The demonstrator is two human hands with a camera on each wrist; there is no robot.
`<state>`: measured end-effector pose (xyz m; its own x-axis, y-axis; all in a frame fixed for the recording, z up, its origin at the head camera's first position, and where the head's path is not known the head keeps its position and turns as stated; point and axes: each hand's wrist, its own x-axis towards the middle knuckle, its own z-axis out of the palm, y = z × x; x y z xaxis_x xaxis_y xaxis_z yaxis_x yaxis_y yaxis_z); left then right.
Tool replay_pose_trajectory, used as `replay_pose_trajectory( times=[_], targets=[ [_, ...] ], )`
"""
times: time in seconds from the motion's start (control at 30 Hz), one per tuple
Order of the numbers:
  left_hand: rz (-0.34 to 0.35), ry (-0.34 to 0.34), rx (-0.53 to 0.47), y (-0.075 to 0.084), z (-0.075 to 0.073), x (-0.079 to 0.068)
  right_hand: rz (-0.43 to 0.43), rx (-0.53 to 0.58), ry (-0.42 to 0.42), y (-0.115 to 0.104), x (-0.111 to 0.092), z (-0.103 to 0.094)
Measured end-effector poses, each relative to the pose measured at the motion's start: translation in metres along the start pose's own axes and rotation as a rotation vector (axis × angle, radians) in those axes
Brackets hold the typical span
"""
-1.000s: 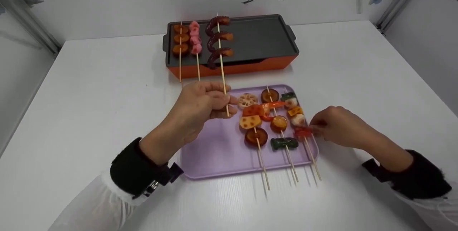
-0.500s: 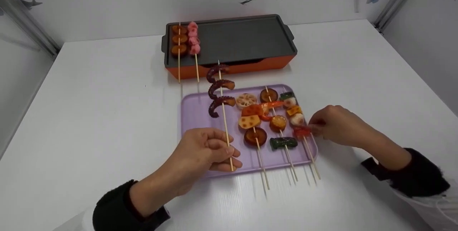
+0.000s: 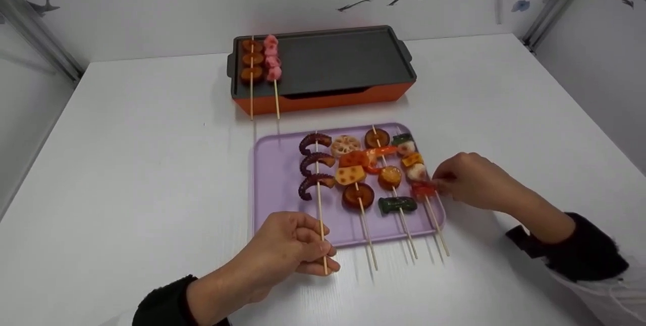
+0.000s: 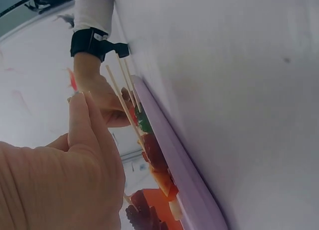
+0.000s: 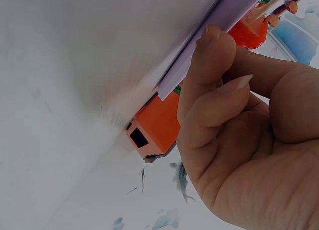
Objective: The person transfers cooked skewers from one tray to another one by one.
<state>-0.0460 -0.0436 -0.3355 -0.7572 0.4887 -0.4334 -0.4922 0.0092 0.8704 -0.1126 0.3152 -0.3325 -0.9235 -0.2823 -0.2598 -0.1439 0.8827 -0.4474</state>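
On the left part of a pale purple rectangular tray (image 3: pixel 277 189), or just over it, lies a thin wooden skewer of three curled, dark purple tentacle pieces (image 3: pixel 317 157); whether the pieces touch the tray cannot be told. The person's left hand (image 3: pixel 290 245) holds this skewer near its lower end, pinching the bare stick between thumb and fingers beyond the tray's front edge. Across the tray, the right hand (image 3: pixel 467 182) has a narrow grip, its curled fingers pinching the right rim just beside a shiny red piece. Between the hands lie three more skewers, sticks jutting over the front rim: one with a holed lotus slice and a yellow slice (image 3: pixel 350 174), one with an orange shrimp and a green roll (image 3: pixel 397 205), and one with whitish, yellow and red pieces (image 3: pixel 413 159). Behind the tray, on the white table (image 3: pixel 151 164), stands an orange grill with a flat black top (image 3: pixel 338 61), bearing a skewer of brown discs (image 3: pixel 252 58) and a skewer of pink lumps (image 3: pixel 272 58) side by side at its left end.
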Motion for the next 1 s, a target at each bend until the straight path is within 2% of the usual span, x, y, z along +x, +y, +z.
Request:
replay_pose_trajectory(
  times=[0.2,0.47,0.73,1.0],
  targets=[
    [-0.026,0.014,-0.01,-0.003,0.001,0.003,-0.039,-0.002,0.014,0.001,-0.001,0.001],
    [-0.037,0.021,-0.021,-0.01,0.004,0.007,-0.029,0.038,-0.01,0.002,-0.001,-0.001],
    [-0.02,0.049,0.06,-0.012,0.003,0.011,-0.026,0.032,-0.018,0.002,0.001,0.0],
    [-0.019,0.045,0.102,-0.011,0.002,0.011,-0.027,0.033,-0.022,0.002,0.001,0.001]
  ],
)
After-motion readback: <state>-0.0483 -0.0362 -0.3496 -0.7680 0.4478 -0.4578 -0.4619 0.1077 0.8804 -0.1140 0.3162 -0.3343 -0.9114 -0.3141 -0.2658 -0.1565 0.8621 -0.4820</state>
